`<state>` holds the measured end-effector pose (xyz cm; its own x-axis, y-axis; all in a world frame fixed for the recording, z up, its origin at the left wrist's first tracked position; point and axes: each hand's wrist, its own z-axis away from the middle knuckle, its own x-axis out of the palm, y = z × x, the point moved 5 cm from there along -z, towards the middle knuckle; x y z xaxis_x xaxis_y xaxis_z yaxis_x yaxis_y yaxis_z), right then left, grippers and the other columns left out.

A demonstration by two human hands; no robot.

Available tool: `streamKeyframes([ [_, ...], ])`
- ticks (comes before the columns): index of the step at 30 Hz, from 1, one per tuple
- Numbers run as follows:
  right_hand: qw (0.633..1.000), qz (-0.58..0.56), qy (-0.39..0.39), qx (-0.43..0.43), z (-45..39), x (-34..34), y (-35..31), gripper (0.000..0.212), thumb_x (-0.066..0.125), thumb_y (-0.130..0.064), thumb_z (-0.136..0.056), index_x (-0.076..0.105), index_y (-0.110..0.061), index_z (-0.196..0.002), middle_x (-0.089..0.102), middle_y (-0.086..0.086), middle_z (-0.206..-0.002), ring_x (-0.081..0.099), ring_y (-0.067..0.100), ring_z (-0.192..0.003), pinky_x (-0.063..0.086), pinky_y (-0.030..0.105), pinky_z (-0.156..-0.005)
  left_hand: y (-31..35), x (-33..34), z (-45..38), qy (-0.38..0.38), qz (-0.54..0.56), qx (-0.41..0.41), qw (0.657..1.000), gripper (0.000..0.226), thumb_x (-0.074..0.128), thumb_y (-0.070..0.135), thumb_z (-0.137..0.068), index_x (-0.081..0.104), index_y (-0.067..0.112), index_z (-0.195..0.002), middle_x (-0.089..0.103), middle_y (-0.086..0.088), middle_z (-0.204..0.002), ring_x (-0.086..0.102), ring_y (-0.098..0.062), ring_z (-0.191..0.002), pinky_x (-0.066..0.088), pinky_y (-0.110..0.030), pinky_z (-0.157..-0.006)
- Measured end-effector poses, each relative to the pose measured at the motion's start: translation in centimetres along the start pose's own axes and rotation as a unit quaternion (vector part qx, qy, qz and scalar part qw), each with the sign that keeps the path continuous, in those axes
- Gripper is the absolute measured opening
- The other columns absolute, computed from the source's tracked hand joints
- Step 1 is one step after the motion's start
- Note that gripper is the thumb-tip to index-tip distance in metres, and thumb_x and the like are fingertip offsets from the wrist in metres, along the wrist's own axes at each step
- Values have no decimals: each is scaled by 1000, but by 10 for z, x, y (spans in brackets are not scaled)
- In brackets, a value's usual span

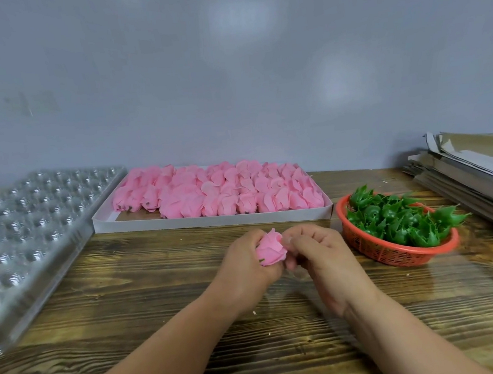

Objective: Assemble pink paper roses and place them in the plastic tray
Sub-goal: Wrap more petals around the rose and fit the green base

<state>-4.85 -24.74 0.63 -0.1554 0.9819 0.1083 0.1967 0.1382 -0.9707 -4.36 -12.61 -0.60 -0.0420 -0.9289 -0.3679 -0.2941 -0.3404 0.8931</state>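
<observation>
A pink paper rose (pixel 271 248) is held above the wooden table (pixel 146 293) between both hands. My left hand (pixel 245 259) curls round its left side and base. My right hand (pixel 318 249) meets it from the right, fingers curled, thumb and fingertips at the petals. A clear plastic tray (pixel 20 231) with rows of round cells lies at the left, its cells holding nothing that I can see. A white cardboard box (pixel 212 221) behind my hands holds several rows of pink rose heads (pixel 218 190).
A red plastic basket (pixel 391 252) with several green plastic calyxes (pixel 402 218) stands right of my hands. A stack of flat grey cardboard sheets (pixel 476 166) lies at the far right. A grey wall rises behind the table.
</observation>
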Motion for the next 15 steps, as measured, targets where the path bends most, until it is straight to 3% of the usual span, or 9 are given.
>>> streamKeyframes([
  [3,999,-35,-27,2,-1,2,0,7,65,-8,-73,65,-5,-66,53,4,-50,46,10,-48,39,16,-47,0,0,1,-11,41,-10,999,21,73,7,-78,58,21,-84,57,6,-72,48,-4,-63,39,-17,-57],
  [5,998,-59,-35,8,-1,2,2,10,64,-13,-69,65,-3,-69,55,4,-51,47,10,-49,43,18,-50,-1,1,0,-21,61,-14,998,20,74,7,-79,61,15,-90,60,2,-78,52,-9,-70,44,-25,-65],
  [7,997,-66,-34,8,-2,2,1,5,62,-5,-73,63,-2,-69,56,3,-52,47,9,-50,44,17,-51,-1,2,0,-27,74,-17,997,20,75,6,-79,61,11,-94,62,-4,-83,55,-14,-76,49,-37,-72],
  [9,998,-53,-17,8,-3,0,2,19,56,6,-80,62,-4,-64,55,2,-51,46,10,-48,43,17,-50,-3,3,0,-28,85,-21,996,19,73,2,-80,61,10,-91,63,-7,-84,56,-17,-78,51,-44,-79],
  [15,1000,9,16,-6,0,0,-2,29,58,-13,-89,59,-5,-61,50,2,-50,43,10,-47,37,17,-47,-6,4,-2,-17,39,-11,999,21,71,4,-80,59,18,-90,64,-3,-85,57,-13,-76,48,-32,-72],
])
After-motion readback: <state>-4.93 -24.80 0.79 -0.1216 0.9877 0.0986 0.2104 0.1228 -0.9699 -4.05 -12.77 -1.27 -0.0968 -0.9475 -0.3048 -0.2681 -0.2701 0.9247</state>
